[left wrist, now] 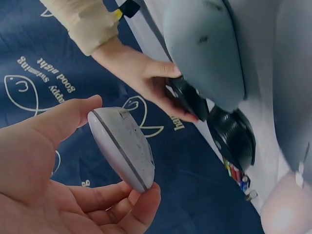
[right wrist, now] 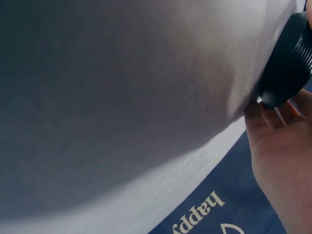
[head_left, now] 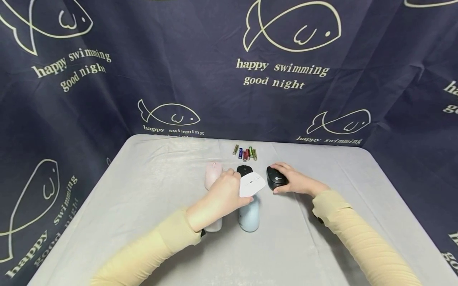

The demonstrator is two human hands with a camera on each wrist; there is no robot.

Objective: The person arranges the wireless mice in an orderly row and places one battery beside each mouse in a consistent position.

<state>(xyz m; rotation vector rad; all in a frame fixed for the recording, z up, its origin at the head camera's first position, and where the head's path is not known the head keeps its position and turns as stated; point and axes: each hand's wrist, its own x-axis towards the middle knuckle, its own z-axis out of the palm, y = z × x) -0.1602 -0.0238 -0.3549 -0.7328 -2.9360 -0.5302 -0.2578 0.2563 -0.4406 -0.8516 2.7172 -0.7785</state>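
My left hand (head_left: 220, 194) grips a white computer mouse (head_left: 252, 183) between thumb and fingertips, held above the table. In the left wrist view this mouse (left wrist: 122, 148) is tilted on edge, a grey seam along its side. Over to the right, my right hand (head_left: 298, 180) holds a black mouse (head_left: 276, 178) by its sides, thumb on the near side and fingers on the far side. The right wrist view catches the ribbed side of that black mouse (right wrist: 287, 63) at its edge. A second black mouse (head_left: 245, 170) lies behind the white one, partly covered by it.
A light blue mouse (head_left: 249, 217) lies nearest the middle front, with a pink mouse (head_left: 212, 172) farther back on the left. Under my left wrist a pale mouse (head_left: 214, 226) is mostly hidden. Several coloured batteries (head_left: 245, 154) lie toward the table's back edge, before a dark blue curtain (head_left: 222, 71).
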